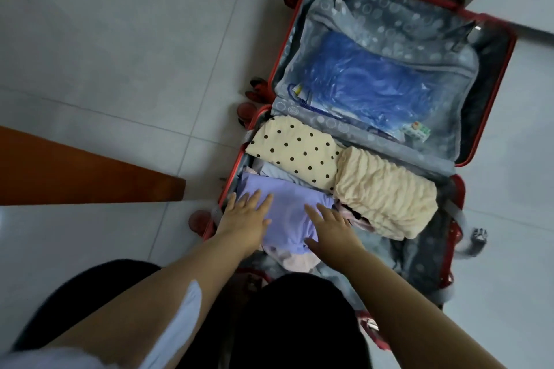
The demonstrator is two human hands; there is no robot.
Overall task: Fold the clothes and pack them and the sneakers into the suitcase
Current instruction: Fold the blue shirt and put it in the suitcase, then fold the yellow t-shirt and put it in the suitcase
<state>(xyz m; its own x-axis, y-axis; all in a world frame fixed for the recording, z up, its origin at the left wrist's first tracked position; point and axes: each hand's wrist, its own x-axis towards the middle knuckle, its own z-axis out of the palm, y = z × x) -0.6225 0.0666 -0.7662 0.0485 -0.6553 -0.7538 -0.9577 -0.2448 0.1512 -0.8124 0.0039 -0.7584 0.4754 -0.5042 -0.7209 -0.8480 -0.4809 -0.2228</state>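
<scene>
My left hand (245,219) and my right hand (332,228) both lie flat with the fingers spread, palms pressing down on the folded lavender garment (287,204); neither hand curls round anything. That garment sits in the near half of the open red suitcase (425,257), toward its left side, on top of a pale pink piece (296,260) that shows at its near edge. Just beyond my left hand, a light blue piece (275,172) peeks out between the lavender garment and a folded cream garment with black dots (296,153). Beside that, to the right, lies a folded cream garment with a crinkled texture (386,192), touching the dotted one. The far half of the suitcase has a grey patterned divider (389,24) drawn over it, and under it a blue plastic bag (365,81) shows through. The suitcase lies on a pale tiled floor (120,54), its red wheels (245,112) showing along the left edge. A brown wooden board (90,171) is at my left, and my dark trousers (299,323) fill the bottom of the view.
</scene>
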